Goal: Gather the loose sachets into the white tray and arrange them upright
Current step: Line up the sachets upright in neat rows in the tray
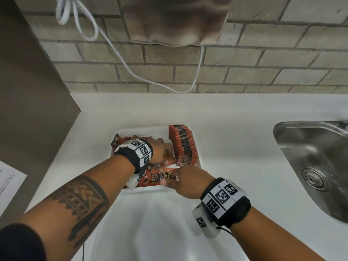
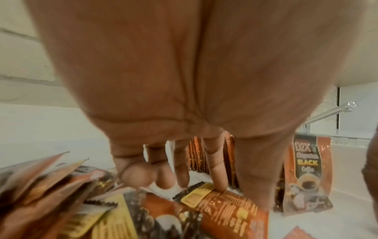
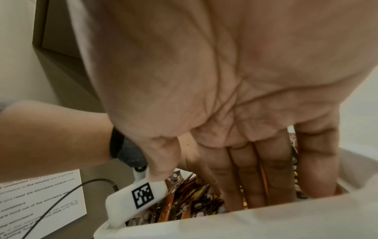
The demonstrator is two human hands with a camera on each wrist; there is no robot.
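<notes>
A white tray [image 1: 150,190] sits on the white counter. Along its right side stands a packed upright row of orange-and-black sachets [image 1: 183,146], whose front one reads D2X Black Coffee [image 2: 306,169]. Loose sachets [image 1: 156,178] lie jumbled in the tray's left and front parts. My left hand [image 1: 165,151] reaches down beside the row, its fingers [image 2: 218,177] straight and one tip touching a flat-lying sachet [image 2: 225,208]. My right hand [image 1: 169,178] comes over the front rim, and its straight fingers [image 3: 255,186] dig into the loose pile [image 3: 184,202].
A steel sink [image 1: 312,162] is set in the counter to the right. A brown panel [image 1: 28,91] rises at the left with a printed sheet [image 1: 9,181] near it. A white cable [image 1: 131,72] hangs along the brick wall.
</notes>
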